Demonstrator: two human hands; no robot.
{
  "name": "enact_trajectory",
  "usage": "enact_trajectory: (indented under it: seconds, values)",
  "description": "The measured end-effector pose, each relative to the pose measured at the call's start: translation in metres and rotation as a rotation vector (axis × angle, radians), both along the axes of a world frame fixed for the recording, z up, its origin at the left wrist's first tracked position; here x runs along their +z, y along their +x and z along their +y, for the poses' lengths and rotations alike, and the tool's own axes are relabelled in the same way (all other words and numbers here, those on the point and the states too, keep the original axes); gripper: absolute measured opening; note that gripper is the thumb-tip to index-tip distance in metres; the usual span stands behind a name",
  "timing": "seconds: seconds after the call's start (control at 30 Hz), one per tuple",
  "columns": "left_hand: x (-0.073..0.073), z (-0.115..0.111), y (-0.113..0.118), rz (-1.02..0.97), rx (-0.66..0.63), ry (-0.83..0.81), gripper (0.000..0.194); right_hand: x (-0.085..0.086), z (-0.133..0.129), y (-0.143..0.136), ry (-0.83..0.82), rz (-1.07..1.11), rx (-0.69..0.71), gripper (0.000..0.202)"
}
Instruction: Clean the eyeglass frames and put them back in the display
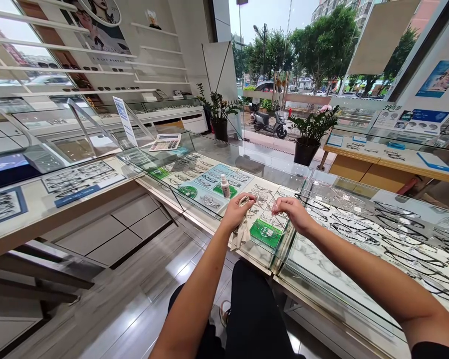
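Note:
My left hand [238, 211] is closed on a beige cloth [241, 235], which hangs down in folds below the fingers. A short gap to the right, my right hand [294, 212] has its fingertips pinched together. Something small and clear with a pinkish tint [275, 207] shows at those fingertips; its kind is too unclear to tell. Both hands are above the glass display counter [243, 158]. Just beyond my left hand, a small white spray bottle [225, 186] stands upright on the glass. Under the hands, a green card [266, 233] and rows of eyeglasses [261, 193] lie inside the case.
More eyeglasses [407, 244] fill the case on the right. A calculator [165, 142] sits on the counter's far left end. Another counter [71, 209] with framed trays runs along the left. Potted plants [220, 112] stand beyond, near the glass front.

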State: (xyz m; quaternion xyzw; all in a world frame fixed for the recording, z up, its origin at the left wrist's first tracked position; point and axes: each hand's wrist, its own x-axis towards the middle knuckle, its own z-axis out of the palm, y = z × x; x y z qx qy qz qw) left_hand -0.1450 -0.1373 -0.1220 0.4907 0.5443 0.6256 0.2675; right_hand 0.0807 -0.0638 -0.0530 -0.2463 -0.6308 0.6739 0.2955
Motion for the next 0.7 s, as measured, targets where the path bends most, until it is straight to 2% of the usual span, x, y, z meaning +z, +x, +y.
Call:
enact_trajectory:
  seconds: [0.2,0.3,0.43,0.5,0.6,0.7]
  values:
    - [0.001,0.0,0.002,0.014,0.148,0.058,0.033,0.025,-0.002,0.009,0.078,-0.124,0.051,0.016]
    - [0.003,-0.003,0.004,0.015,0.213,0.086,0.038,0.037,-0.003,0.014,0.025,-0.116,0.043,0.019]
    - [0.011,-0.017,0.016,0.061,0.352,0.14,0.036,0.051,-0.005,0.023,-0.075,0.014,0.07,0.029]
    - [0.019,-0.028,0.029,0.194,0.333,0.165,0.035,0.057,-0.007,0.026,-0.116,0.077,0.098,0.032]
    - [0.032,-0.041,0.05,0.441,0.173,0.196,0.038,0.064,-0.012,0.028,-0.172,0.131,0.137,0.036]
    - [0.041,-0.047,0.065,0.574,0.051,0.193,0.037,0.067,-0.018,0.028,-0.198,0.153,0.175,0.036]
